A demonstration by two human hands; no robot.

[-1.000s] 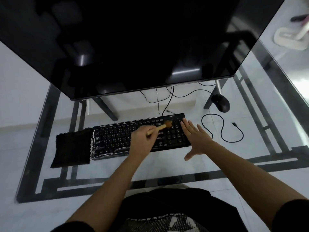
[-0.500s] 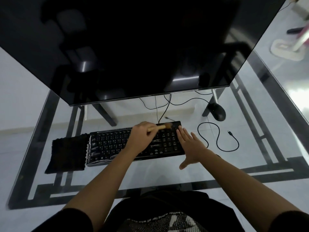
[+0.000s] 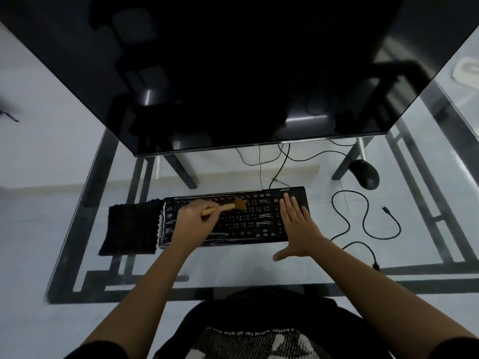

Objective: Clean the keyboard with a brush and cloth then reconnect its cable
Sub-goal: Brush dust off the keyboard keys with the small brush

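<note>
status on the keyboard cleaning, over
Left hand grips small wooden brush, bristles on black keyboard. Right hand flat on its right end. Black cloth beside it; black cable unplugged.

One keyboard (image 3: 248,224), one brush (image 3: 228,207), one cloth (image 3: 131,229), one mouse (image 3: 365,174), one monitor (image 3: 233,73)

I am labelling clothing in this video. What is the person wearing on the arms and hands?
The left hand and right hand are bare: no gloves, no watch or ring visible. The forearms are uncovered. Black sleeves show only at the bottom corners, the left sleeve and right sleeve, of a black shirt with white print.
</note>
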